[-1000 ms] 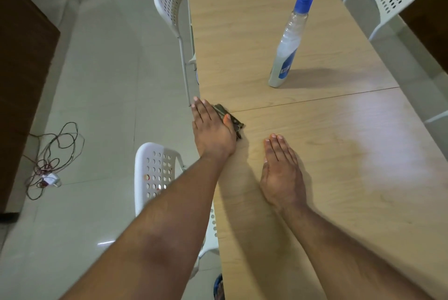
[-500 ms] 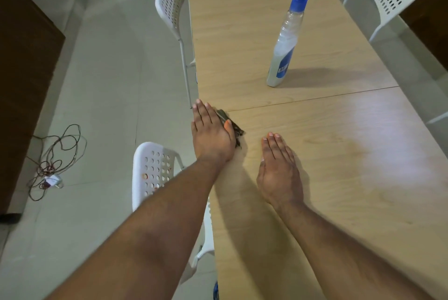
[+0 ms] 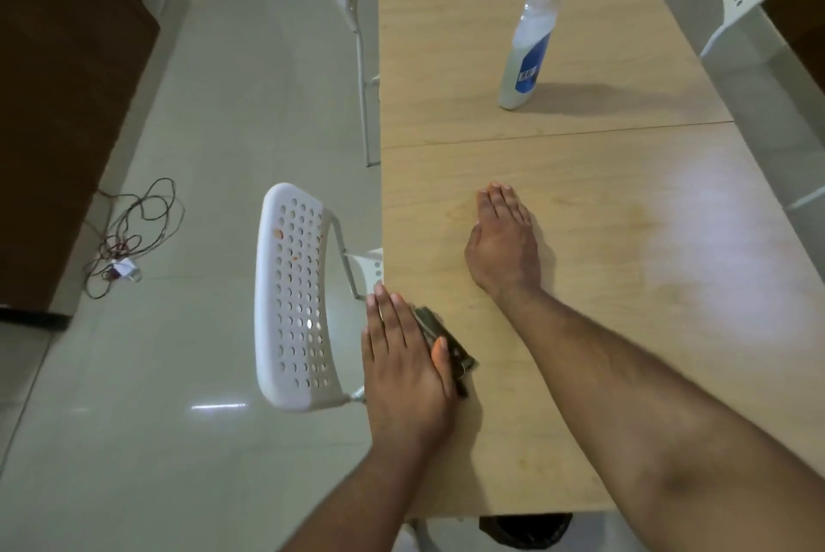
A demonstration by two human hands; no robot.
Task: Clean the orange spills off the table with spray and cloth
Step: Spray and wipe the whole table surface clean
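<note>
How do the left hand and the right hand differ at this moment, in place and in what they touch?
The left hand presses a dark cloth at the table's left edge; the right hand lies on bare wood, with nothing under it. The left hand is nearer the camera; the right hand is farther up the table, toward the spray bottle. Both lie flat, with straight fingers.

Cloth (image 3: pixel 446 339) under left hand (image 3: pixel 404 366), at table (image 3: pixel 602 328) edge

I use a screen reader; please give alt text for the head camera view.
The left hand presses a dark cloth at the wooden table's left edge; the right hand lies flat nearby. A spray bottle stands farther back.
</note>
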